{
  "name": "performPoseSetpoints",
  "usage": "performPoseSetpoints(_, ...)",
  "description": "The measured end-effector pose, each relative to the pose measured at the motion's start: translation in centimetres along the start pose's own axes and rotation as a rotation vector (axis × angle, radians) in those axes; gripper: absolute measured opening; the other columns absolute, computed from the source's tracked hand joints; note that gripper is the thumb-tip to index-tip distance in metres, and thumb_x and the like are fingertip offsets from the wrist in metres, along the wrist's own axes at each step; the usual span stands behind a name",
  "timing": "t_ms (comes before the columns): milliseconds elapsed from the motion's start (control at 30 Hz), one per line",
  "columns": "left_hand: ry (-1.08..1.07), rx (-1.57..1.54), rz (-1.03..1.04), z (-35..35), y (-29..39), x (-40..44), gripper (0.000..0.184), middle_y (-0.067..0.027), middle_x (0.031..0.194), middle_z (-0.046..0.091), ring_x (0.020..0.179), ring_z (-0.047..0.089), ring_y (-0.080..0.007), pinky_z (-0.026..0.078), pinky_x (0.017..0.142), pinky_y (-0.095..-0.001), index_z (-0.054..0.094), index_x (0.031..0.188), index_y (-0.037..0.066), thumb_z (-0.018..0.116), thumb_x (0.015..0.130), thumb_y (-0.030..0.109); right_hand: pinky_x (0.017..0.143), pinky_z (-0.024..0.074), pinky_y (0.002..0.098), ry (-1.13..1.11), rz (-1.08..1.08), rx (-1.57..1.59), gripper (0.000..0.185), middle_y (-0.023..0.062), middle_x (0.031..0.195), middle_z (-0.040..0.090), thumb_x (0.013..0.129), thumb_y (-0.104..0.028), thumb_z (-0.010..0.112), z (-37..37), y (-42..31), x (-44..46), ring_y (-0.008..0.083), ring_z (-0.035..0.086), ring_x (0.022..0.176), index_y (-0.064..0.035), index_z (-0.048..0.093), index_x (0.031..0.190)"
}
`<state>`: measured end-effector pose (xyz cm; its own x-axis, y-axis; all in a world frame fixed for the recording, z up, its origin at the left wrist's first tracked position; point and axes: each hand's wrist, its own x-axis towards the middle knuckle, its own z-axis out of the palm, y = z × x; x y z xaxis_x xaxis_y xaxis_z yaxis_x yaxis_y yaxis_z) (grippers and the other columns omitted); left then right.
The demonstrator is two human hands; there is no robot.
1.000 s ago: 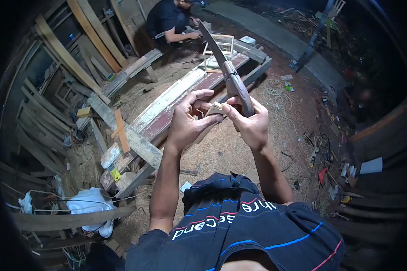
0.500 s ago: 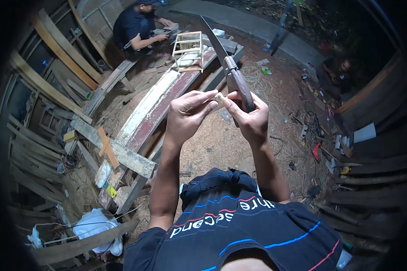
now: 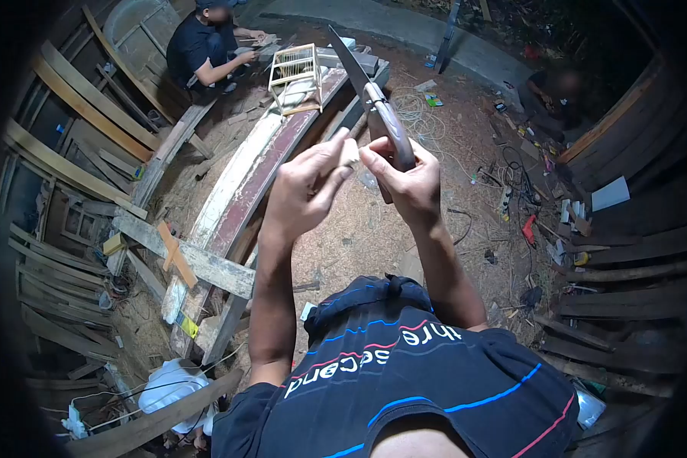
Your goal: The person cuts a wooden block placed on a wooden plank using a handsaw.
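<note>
A small pale wooden piece (image 3: pixel 349 152) is pinched between the thumb and fingers of my left hand (image 3: pixel 307 185). My right hand (image 3: pixel 411 182) is wrapped round the dark wooden handle of a large knife (image 3: pixel 391 131), whose long blade points up and to the left. Its thumb and index fingertip are close to the pale piece, with a small gap between them. Both hands are raised in front of my dark shirt, above the littered ground.
A long worn plank bench (image 3: pixel 240 177) carries a small wooden frame (image 3: pixel 295 79). One person (image 3: pixel 206 47) crouches at the upper left; another (image 3: pixel 549 95) sits at the upper right. Wooden boards (image 3: pixel 91 99) lean at the left. Cables and a red tool (image 3: pixel 528 231) lie at the right.
My left hand has moved slightly away from my right, now holding the pale piece alone. The view has shifted rightward, so the bench and crouching person appear further left.
</note>
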<state>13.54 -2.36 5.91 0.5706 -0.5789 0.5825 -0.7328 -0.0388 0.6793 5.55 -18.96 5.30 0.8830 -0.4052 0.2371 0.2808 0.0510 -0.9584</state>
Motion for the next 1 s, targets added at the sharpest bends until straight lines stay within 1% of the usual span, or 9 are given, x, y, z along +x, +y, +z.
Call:
performPoseSetpoints(100,0.124,0.102,-0.119,-0.3,0.8,-0.6,0.043,-0.0212,0.11,0.07,0.089,0.07,-0.0209,0.053,0.079,-0.0301,0.058,0.132,-0.003,0.066,0.091,0.008,0.068,0.0481,0.0213,0.014,-0.03,-0.041,0.016,0.0023,0.084,0.068,0.087,-0.011,0.075,0.0,0.3,-0.1,0.0064,0.061,0.076,0.0016,0.069,0.095)
performPoseSetpoints(133,0.187,0.027,-0.054,0.1,-0.3,-0.9,0.036,-0.0186,0.105,0.072,0.085,0.07,-0.0183,0.053,0.074,-0.029,0.059,0.129,-0.004,0.06,0.096,0.009,0.067,0.0472,0.0211,0.015,-0.034,-0.03,0.017,0.0019,0.083,0.068,0.087,-0.011,0.076,0.1,0.2,-0.2,0.0061,0.06,0.075,0.0021,0.069,0.096)
performPoseSetpoints(233,0.146,-0.114,-0.282,-0.4,0.8,-1.9,0.03,-0.0169,0.106,0.072,0.085,0.07,-0.0161,0.053,0.071,-0.028,0.061,0.126,-0.005,0.054,0.1,0.01,0.063,0.0452,0.0209,0.01,-0.025,0.007,0.016,0.0,0.079,0.066,0.088,-0.012,0.075,0.2,0.5,-0.4,0.0049,0.058,0.071,0.0018,0.069,0.095)
performPoseSetpoints(267,0.177,-0.094,-0.227,-0.1,0.7,-2.2,0.029,-0.0136,0.102,0.072,0.083,0.069,-0.0147,0.054,0.067,-0.0267,0.063,0.122,-0.004,0.049,0.103,0.013,0.062,0.0443,0.0207,0.006,-0.012,-0.012,0.016,-0.0007,0.077,0.065,0.089,-0.012,0.074,0.1,0.7,-0.5,0.0044,0.057,0.07,0.0015,0.069,0.094)
performPoseSetpoints(367,0.269,-0.138,-0.338,0.0,0.5,-3.4,0.032,-0.0124,0.098,0.07,0.079,0.069,-0.0162,0.056,0.063,-0.0265,0.063,0.12,-0.004,0.048,0.104,0.02,0.057,0.0407,0.0199,-0.01,0.018,-0.005,0.014,-0.0026,0.073,0.062,0.091,-0.013,0.073,0.1,1.4,-0.7,0.0028,0.053,0.065,0.0003,0.068,0.092)
performPoseSetpoints(500,0.427,-0.48,-0.482,-0.7,0.5,-5.2,0.036,-0.0124,0.096,0.068,0.075,0.068,-0.0158,0.058,0.057,-0.0265,0.063,0.114,-0.003,0.047,0.105,0.028,0.044,0.0295,0.0185,-0.069,0.032,0.164,0.013,-0.0063,0.064,0.055,0.093,-0.014,0.071,1.3,2.4,-1.3,-0.0006,0.043,0.051,-0.0018,0.067,0.089)
performPoseSetpoints(600,0.487,-0.616,-0.553,-1.6,1.1,-6.7,0.036,-0.0135,0.098,0.068,0.075,0.068,-0.015,0.058,0.057,-0.0267,0.062,0.107,-0.002,0.048,0.104,0.032,0.041,0.0279,0.0186,-0.098,0.06,0.181,0.014,-0.0069,0.062,0.053,0.094,-0.015,0.069,2.4,3.1,-1.8,-0.001,0.041,0.047,-0.0022,0.066,0.09)
performPoseSetpoints(900,0.592,-0.674,-0.586,-3.0,2.1,-10.2,0.037,-0.0141,0.098,0.068,0.073,0.068,-0.0154,0.058,0.055,-0.0269,0.061,0.113,-0.002,0.047,0.104,0.031,0.045,0.0299,0.0197,-0.215,0.169,0.157,0.014,-0.0044,0.066,0.05,0.096,-0.015,0.066,4.5,2.3,-3.1,0.0014,0.04,0.051,-0.0025,0.061,0.091)
performPoseSetpoints(1000,0.602,-0.689,-0.609,-3.0,2.3,-11.0,0.037,-0.0137,0.097,0.069,0.073,0.068,-0.0148,0.058,0.055,-0.0266,0.061,0.113,-0.001,0.046,0.104,0.032,0.041,0.0286,0.0201,-0.261,0.155,0.176,0.016,-0.0056,0.06,0.049,0.096,-0.017,0.066,5.3,2.5,-3.5,0.0013,0.04,0.047,-0.0029,0.062,0.089)
